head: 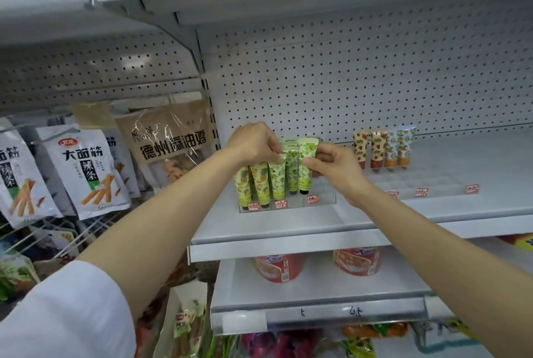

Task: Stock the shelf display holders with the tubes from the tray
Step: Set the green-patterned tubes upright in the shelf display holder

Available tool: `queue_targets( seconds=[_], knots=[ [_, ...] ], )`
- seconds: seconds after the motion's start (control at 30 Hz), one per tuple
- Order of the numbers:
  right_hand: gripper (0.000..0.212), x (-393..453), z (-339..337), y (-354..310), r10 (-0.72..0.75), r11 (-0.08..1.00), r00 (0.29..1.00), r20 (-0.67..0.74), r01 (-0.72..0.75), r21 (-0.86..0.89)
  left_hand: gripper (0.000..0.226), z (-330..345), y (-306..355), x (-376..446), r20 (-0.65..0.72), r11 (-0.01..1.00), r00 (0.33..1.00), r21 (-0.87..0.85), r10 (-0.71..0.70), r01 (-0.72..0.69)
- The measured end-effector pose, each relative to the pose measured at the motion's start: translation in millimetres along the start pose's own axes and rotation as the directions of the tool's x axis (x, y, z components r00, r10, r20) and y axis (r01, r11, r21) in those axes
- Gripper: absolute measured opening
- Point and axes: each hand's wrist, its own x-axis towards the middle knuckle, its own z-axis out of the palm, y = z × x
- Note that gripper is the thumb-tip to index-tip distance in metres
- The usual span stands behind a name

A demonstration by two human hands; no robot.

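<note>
Head view: both forearms reach to the shelf (pixel 288 220). Left hand (pixel 253 142) pinches a green tube (pixel 277 176) standing in the clear holder (pixel 288 202); right hand (pixel 336 166) grips its neighbour tube (pixel 306 167). Orange tubes (pixel 380 148) stand farther right.

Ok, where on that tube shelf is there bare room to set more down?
Bare shelf lies right of the brown-patterned tubes, and between them and the right hand. Crowded: the green tubes, where both hands work.
</note>
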Motion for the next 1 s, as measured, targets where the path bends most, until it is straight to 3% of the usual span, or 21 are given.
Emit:
queue_targets(
  seconds=[0.27,0.57,1.0],
  knots=[
    [0.021,12.2,8.6,6.6,0.049,0.998,0.999,-0.001,-0.049,-0.038,0.014,4.7,-5.0,3.7,0.001,1.000,1.000,0.011,0.008,-0.008],
    [0.034,15.5,15.8,16.3,0.079,0.995,0.995,0.054,-0.075,-0.068,0.018,8.4,-11.9,1.4,-0.001,1.000,1.000,0.004,-0.003,0.003],
    [0.018,7.9,23.7,25.2,0.095,0.978,0.994,0.053,-0.083,-0.190,0.025,6.8,-9.9,-5.4,-0.012,1.000,1.000,0.010,-0.001,0.002]
  ],
)
